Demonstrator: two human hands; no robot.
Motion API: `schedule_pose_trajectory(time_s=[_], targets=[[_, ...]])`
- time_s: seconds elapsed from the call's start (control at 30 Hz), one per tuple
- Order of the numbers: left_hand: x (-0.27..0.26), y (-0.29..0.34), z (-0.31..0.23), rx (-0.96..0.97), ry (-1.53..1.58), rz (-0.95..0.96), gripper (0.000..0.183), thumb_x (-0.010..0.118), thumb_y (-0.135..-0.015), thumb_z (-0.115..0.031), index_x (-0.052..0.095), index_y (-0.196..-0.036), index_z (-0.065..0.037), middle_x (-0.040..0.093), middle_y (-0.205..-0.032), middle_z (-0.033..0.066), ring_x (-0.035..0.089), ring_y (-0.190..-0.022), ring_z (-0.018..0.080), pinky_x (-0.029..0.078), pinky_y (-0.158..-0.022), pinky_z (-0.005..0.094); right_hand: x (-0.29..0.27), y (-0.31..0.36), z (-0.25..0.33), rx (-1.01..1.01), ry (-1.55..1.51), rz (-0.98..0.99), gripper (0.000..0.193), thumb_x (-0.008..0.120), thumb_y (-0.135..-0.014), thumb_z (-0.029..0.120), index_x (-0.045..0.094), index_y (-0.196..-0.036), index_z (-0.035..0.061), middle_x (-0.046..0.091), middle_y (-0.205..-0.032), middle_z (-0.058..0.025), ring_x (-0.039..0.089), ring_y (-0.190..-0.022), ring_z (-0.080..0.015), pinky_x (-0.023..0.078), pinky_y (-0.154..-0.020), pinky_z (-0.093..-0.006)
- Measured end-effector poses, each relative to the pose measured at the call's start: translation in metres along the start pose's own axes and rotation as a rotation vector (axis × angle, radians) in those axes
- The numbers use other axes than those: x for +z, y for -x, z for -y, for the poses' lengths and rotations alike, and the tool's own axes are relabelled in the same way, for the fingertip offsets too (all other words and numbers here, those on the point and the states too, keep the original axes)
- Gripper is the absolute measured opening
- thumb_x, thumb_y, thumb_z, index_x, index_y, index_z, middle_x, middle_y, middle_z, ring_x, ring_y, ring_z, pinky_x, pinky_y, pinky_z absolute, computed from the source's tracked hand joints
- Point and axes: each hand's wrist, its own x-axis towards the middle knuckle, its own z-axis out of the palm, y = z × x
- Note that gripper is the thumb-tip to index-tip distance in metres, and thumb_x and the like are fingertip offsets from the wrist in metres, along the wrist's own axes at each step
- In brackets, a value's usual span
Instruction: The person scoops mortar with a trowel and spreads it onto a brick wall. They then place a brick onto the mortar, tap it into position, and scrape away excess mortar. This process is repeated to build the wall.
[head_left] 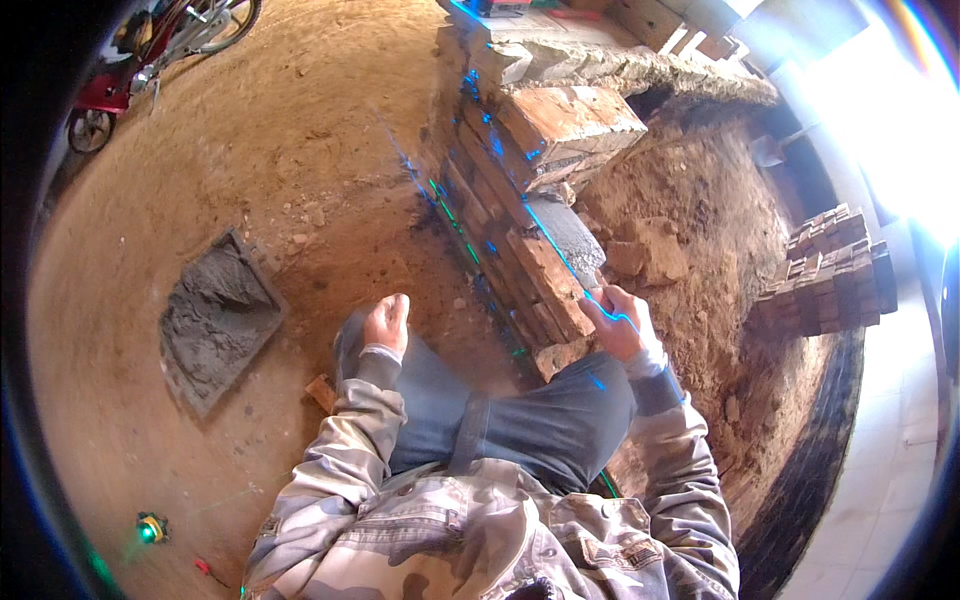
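Trowel right of frame centre, grey blade by the brick wall, contact unclear. Right hand fingers curled round its handle end, blade just beyond them. Step looks like bricklaying with mortar (mid-left); next move probably needs a steady, level blade. Left hand near left knee, can't tell if fingers spread or together.

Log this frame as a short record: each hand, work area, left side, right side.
Right hand: gripping a grey metal trowel
Left hand: over the left knee, no tool visible
Work area: low reddish-brown brick wall
Left side: grey mortar on a flat four-sided board
Right side: stacked reddish-brown bricks
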Motion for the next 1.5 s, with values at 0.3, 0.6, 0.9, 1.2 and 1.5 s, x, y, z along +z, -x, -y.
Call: schedule_pose_trajectory(time_s=[0.3, 0.6, 0.9, 1.2, 1.5], targets=[[-0.012, 0.000, -0.001, 0.007, -0.017, 0.015, 0.042, 0.059, -0.101, -0.040, 0.067, -0.114, -0.001, 0.069, -0.101, 0.0047, 0.067, -0.091, 0.0148, 0.056, -0.068, 0.0294, -0.029, 0.017, -0.021, 0.141, 0.133, 0.056, 0.031, 0.071, -0.089, 0.029, 0.063, -0.083, -0.0001, 0.054, -0.063, -0.0089, 0.049, -0.060, -0.0147, 0.046, -0.059, -0.0341], [-0.011, 0.000, -0.005, 0.000, -0.052, 0.012, 0.046, 0.059, -0.100, -0.040, 0.066, -0.116, 0.002, 0.070, -0.101, 0.0075, 0.067, -0.090, 0.0153, 0.056, -0.071, 0.0294, -0.009, -0.016, -0.006, 0.057, 0.155, 0.002, 0.034, 0.069, -0.089, 0.030, 0.061, -0.076, -0.0002, 0.058, -0.063, -0.0093, 0.055, -0.060, -0.0155, 0.046, -0.057, -0.0356], [-0.012, 0.002, -0.006, -0.022, 0.046, 0.015, 0.042, 0.061, -0.099, -0.039, 0.067, -0.116, -0.001, 0.070, -0.103, 0.0053, 0.068, -0.090, 0.0153, 0.057, -0.065, 0.0285, -0.025, 0.022, -0.048, 0.061, 0.232, 0.144, 0.033, 0.071, -0.087, 0.029, 0.061, -0.075, 0.0000, 0.053, -0.060, -0.0106, 0.049, -0.056, -0.0143, 0.044, -0.055, -0.0351], [-0.004, 0.006, -0.002, -0.009, -0.002, 0.012, 0.042, 0.062, -0.099, -0.040, 0.067, -0.117, -0.002, 0.070, -0.105, 0.0056, 0.068, -0.092, 0.0158, 0.057, -0.068, 0.0287, -0.010, 0.016, -0.055, 0.067, 0.189, 0.065, 0.032, 0.073, -0.087, 0.029, 0.063, -0.080, 0.0001, 0.053, -0.062, -0.0096, 0.048, -0.058, -0.0143, 0.045, -0.056, -0.0354], [0.002, 0.003, -0.006, -0.025, 0.044, 0.033, 0.043, 0.063, -0.098, -0.039, 0.067, -0.118, -0.001, 0.071, -0.105, 0.0064, 0.069, -0.093, 0.0168, 0.057, -0.068, 0.0295, -0.003, 0.013, -0.050, 0.151, 0.175, 0.187, 0.036, 0.073, -0.086, 0.032, 0.061, -0.076, -0.0001, 0.054, -0.062, -0.0099, 0.050, -0.059, -0.0139, 0.046, -0.057, -0.0344]])
